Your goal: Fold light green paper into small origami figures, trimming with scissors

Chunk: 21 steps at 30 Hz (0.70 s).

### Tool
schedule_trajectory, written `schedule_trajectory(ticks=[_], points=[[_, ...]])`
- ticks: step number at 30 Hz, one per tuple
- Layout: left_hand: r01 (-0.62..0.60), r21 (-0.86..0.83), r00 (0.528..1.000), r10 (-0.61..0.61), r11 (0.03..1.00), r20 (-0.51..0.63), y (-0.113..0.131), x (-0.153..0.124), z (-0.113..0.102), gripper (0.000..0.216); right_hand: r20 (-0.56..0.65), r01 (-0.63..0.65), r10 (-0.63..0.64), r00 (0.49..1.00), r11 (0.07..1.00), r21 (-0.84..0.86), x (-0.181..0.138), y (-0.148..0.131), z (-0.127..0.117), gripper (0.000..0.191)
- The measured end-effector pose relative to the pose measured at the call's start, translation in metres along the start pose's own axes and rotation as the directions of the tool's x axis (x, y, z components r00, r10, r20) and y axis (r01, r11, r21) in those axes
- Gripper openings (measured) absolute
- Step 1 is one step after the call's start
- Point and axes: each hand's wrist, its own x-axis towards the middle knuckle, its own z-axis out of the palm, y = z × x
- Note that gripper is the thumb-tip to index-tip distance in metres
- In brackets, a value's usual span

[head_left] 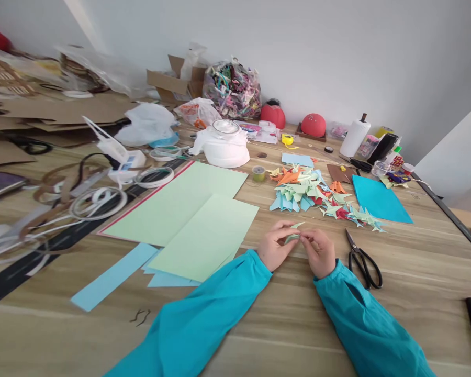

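Between my two hands is a small light green folded paper piece (292,237), its pointed tips showing above the fingers. My left hand (277,245) pinches it from the left side. The fingertips of my right hand (318,251) are closed on its right end. Just beyond my hands lies a pile of folded paper figures (298,189) in green, blue, orange and red. Black-handled scissors (363,259) rest on the table to the right of my right hand. Light green paper sheets (208,235) lie to the left, over blue paper strips (113,277).
A bright blue square (382,199) lies at the right, with a white bottle (355,137) behind it. A green tape roll (258,173) stands near the pile. Coiled white cables (98,203) spread at the left. A filled plastic bag (232,90) and an open cardboard box (172,86) stand at the back.
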Motion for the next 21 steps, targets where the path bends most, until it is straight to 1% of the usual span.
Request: schedule_trajectory(ticks=[3, 6, 9, 13, 17, 21], points=[[0.028, 0.024, 1.000, -0.028, 0.999, 0.007, -0.004, 0.000, 0.002, 0.014, -0.004, 0.054, -0.054, 0.999, 0.998, -0.016, 0.000, -0.001, -0.001, 0.015], [0.062, 0.019, 0.998, -0.062, 0.998, -0.004, -0.007, 0.000, 0.004, 0.013, -0.007, 0.049, -0.049, 0.999, 0.999, -0.014, 0.000, 0.000, -0.001, 0.015], [0.108, -0.002, 0.994, -0.108, 0.994, -0.012, -0.009, 0.001, 0.005, 0.013, -0.017, -0.045, 0.046, 0.999, 0.997, 0.055, 0.000, 0.004, 0.000, 0.012], [0.146, -0.057, 0.989, -0.147, 0.988, -0.009, -0.010, 0.003, 0.004, 0.012, 0.005, -0.184, 0.188, 0.982, 0.956, 0.231, 0.000, 0.009, 0.004, 0.011], [0.165, -0.095, 0.986, -0.165, 0.982, 0.002, -0.009, 0.005, 0.002, 0.011, 0.028, -0.261, 0.269, 0.963, 0.897, 0.358, 0.003, 0.009, 0.004, 0.010], [0.166, -0.101, 0.986, -0.164, 0.981, 0.026, -0.005, 0.007, 0.000, 0.009, 0.088, -0.331, 0.323, 0.942, 0.854, 0.403, 0.006, 0.008, 0.002, 0.012]])
